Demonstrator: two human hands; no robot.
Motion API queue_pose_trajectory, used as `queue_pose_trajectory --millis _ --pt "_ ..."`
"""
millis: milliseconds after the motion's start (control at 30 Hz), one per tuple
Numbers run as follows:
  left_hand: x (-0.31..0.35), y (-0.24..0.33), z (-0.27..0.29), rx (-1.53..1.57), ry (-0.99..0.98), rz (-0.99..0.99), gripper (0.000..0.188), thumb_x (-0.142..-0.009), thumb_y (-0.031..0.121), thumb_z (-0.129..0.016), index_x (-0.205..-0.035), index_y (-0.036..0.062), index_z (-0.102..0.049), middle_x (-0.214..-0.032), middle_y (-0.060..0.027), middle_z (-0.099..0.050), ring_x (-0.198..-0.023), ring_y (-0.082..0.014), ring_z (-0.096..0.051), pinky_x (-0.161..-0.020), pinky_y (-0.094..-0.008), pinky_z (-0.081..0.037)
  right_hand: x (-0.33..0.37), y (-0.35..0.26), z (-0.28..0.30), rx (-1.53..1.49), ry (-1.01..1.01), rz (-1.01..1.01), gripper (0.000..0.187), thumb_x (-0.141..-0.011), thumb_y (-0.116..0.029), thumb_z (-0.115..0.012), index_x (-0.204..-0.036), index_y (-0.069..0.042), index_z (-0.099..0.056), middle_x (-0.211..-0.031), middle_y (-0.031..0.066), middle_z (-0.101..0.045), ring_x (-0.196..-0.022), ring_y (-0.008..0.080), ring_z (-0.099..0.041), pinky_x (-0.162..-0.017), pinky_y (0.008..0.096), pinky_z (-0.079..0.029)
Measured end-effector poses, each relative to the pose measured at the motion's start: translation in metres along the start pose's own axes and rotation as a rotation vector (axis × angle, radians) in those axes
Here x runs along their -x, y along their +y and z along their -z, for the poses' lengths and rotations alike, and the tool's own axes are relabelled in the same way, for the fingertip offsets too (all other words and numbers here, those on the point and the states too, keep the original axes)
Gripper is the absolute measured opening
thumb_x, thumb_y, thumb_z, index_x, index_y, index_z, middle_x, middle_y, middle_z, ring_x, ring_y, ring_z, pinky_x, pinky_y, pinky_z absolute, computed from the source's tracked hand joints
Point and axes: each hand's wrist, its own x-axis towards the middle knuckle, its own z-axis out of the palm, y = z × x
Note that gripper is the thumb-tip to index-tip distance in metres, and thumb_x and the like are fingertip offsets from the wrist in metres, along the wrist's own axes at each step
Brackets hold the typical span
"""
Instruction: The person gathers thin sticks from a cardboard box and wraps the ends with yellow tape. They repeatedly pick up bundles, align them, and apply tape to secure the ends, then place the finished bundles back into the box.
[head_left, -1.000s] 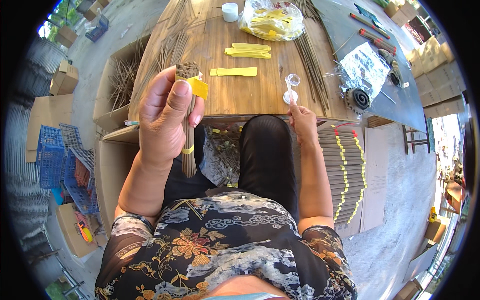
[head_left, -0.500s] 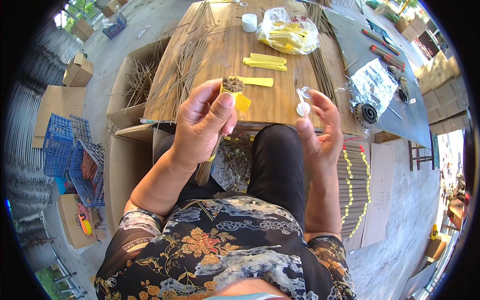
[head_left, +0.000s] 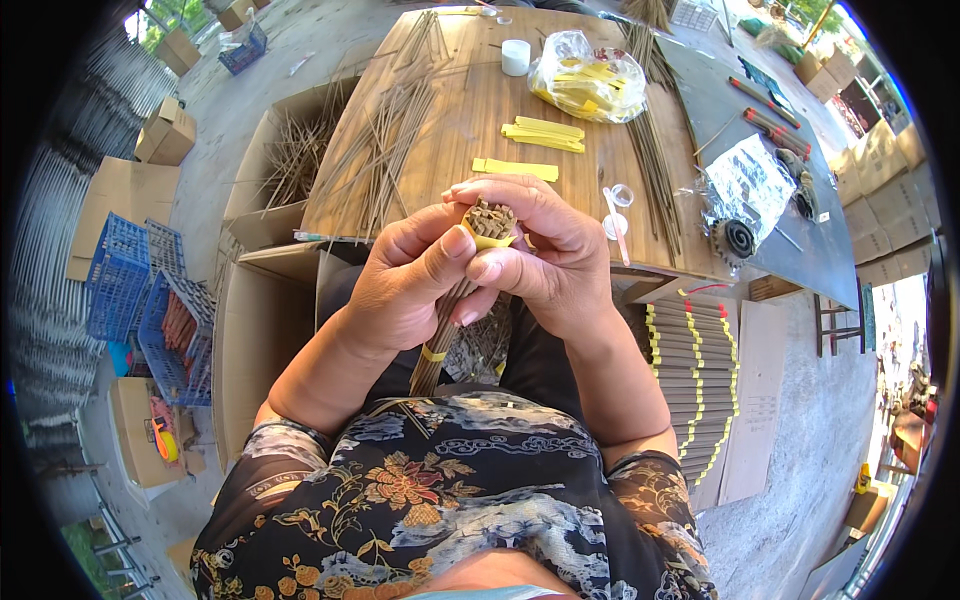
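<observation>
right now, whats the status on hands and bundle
Left hand and right hand both on stick bundle. Yellow strip at its top, yellow band lower down. Nothing visibly in the way.

one stick bundle, yellow paper round its top, gripped by left hand and right hand; over on the table: yellow strips, bag, white tub.
</observation>
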Motion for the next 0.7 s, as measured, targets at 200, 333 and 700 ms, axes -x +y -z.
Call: queue_pose_trajectory --millis 200,333,700 --pt "-0.002 0.003 0.008 0.101 -0.105 0.050 0.034 -0.091 0.025 -0.048 -0.107 -0.0047 -0.053 -0.085 -0.0110 -0.057 -0.050 -0.0134 -0.049 -0.043 -0.0217 -0.039 -0.009 0.009 0.004 0.073 -0.071 0.209 0.040 -0.066 -0.017 -0.074 -0.102 -0.002 -0.062 -0.072 0.0008 -0.050 -0.079 0.0155 -0.052 -0.076 0.0286 -0.040" --pt "-0.002 0.006 0.009 0.161 -0.120 0.084 0.036 -0.091 0.025 -0.047 -0.108 -0.0063 -0.052 -0.095 -0.0164 -0.058 -0.048 -0.0146 -0.049 -0.041 -0.0235 -0.040 -0.009 0.009 0.007 -0.064 -0.125 0.105 0.036 -0.071 -0.011 -0.071 -0.103 -0.001 -0.061 -0.081 0.0030 -0.053 -0.084 0.0141 -0.053 -0.077 0.0272 -0.041" --pt "-0.011 0.004 0.021 0.247 -0.089 0.146 0.045 -0.091 0.032 -0.044 -0.112 -0.0075 -0.048 -0.092 -0.0177 -0.058 -0.044 -0.0144 -0.047 -0.042 -0.0243 -0.040 -0.015 0.002 0.019 -0.249 -0.254 -0.172 0.033 -0.083 -0.011 -0.061 -0.113 0.001 -0.053 -0.100 0.0049 -0.059 -0.092 0.0093 -0.053 -0.080 0.0232 -0.043"
